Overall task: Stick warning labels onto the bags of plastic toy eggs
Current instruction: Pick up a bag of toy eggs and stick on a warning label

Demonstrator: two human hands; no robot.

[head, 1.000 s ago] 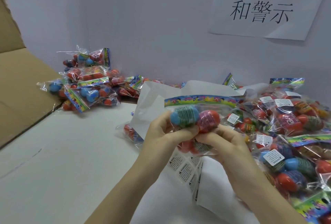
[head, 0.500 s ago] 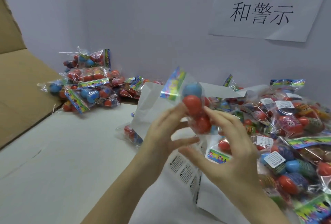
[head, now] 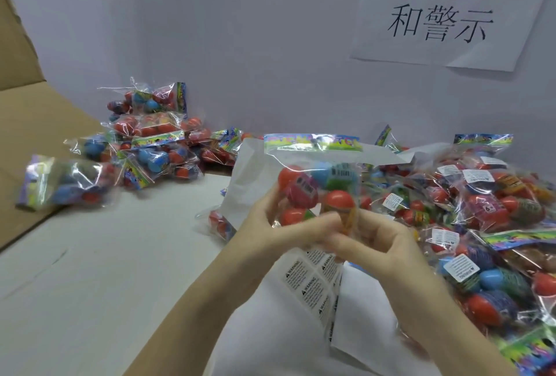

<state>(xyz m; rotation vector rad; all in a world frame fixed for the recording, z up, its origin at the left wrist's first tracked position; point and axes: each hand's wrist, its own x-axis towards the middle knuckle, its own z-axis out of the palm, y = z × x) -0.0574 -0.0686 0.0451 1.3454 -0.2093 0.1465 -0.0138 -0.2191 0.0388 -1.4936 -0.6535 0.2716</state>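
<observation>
Both hands hold one bag of eggs (head: 313,177) upright near the middle: the left hand (head: 270,225) grips its lower left, the right hand (head: 376,240) pinches its lower edge. No label shows on it. The right pile (head: 481,210) carries white labels; the far-left pile (head: 144,141) shows none. The label sheet (head: 313,282) lies underneath, partly hidden by the hands.

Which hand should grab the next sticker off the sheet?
Probably the right hand. The label sheet lies just beneath it, and the left hand grips the bag of eggs from below and the side, so it could hold the bag alone while the right lets go.
</observation>
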